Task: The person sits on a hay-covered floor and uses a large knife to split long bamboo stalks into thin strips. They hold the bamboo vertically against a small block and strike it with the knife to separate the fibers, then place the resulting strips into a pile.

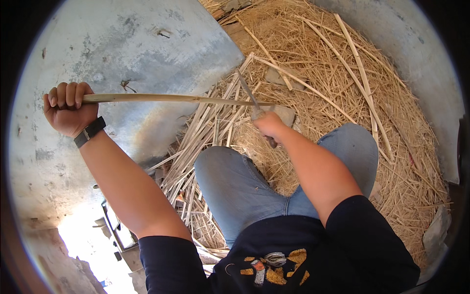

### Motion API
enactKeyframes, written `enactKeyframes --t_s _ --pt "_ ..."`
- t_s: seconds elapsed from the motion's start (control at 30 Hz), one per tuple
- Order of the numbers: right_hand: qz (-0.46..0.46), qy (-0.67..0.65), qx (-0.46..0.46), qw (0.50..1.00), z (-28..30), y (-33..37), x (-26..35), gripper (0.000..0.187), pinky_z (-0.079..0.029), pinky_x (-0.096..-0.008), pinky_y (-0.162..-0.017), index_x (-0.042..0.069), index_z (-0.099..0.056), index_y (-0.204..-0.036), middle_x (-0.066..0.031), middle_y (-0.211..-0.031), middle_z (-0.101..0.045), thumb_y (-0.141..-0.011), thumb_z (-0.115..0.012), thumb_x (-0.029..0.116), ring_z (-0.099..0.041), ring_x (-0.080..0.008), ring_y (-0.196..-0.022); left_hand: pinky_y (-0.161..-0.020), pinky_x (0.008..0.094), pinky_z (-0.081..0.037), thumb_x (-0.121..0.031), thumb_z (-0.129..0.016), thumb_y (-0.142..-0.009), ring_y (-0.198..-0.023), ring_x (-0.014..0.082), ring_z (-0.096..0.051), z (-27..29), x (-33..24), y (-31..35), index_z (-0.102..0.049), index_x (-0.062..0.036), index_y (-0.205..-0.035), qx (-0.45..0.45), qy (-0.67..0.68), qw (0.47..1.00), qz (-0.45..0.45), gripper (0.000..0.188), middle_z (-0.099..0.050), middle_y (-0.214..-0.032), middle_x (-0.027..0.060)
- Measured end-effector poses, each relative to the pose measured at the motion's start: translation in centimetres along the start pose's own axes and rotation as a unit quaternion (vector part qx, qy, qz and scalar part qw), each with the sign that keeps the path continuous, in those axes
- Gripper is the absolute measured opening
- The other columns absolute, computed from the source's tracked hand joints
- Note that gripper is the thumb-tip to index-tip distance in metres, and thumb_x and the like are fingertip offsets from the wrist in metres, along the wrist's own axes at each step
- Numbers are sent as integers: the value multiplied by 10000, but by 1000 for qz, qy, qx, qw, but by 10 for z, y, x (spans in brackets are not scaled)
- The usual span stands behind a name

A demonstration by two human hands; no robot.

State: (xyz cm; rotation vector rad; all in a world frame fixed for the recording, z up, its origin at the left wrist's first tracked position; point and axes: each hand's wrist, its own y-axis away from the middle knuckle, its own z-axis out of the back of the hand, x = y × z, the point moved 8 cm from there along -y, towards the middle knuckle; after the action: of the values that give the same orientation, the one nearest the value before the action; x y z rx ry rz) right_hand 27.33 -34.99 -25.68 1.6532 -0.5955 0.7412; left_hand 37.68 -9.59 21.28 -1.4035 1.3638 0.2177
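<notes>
My left hand, with a dark band on its wrist, is raised at the left and closed round one end of a long pale bamboo strip. The strip runs almost level to the right and bows slightly. Its far end reaches just above my right hand, which is closed on the handle of a knife. The narrow blade points up and to the left and crosses the strip near that end. Whether the blade's edge touches or cuts into the strip, I cannot tell.
Straw-like shavings cover the floor in front and to the right. Several split strips lie heaped beside my left knee, and longer ones lie at the far right. A grey wall stands at the left, another at the right.
</notes>
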Motion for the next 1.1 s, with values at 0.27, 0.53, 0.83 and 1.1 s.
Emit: enactKeyframes --t_s 0.27,0.53,0.83,1.1 --pt "239 162 -11 957 -38 40 73 398 -542 -372 -778 -34 -585 -1227 -189 -1033 -681 -866 -615 131 -668 -262 -935 -471 258 -266 -253 -462 -952 -464 101 -259 17 -3 1 -458 -137 -662 -94 -62 993 -43 312 -324 -563 -36" --pt "240 104 -18 965 -32 47 78 436 -538 -393 -783 -32 -581 -1239 -166 -949 -673 -834 -620 123 -671 -274 -854 -469 264 -254 -311 -413 -997 -474 113 -250 6 2 1 -440 -126 -679 -129 -91 985 -69 369 -303 -562 -15" --pt "69 58 24 996 -14 49 74 487 -535 -357 -724 -43 -555 -1286 -151 -967 -670 -839 -614 141 -648 -229 -798 -473 266 -248 -299 -409 -1002 -499 115 -236 -15 5 1 -435 -121 -703 -197 -147 963 -113 348 -294 -577 -19" --pt "278 149 102 944 -36 99 132 540 -417 -298 -456 -14 -484 -1354 -35 -724 -554 -862 -648 137 -500 -118 -510 -478 266 -247 -296 -427 -985 -505 118 -235 -23 9 -6 -442 -124 -697 -149 -112 978 -92 336 -302 -579 -21"
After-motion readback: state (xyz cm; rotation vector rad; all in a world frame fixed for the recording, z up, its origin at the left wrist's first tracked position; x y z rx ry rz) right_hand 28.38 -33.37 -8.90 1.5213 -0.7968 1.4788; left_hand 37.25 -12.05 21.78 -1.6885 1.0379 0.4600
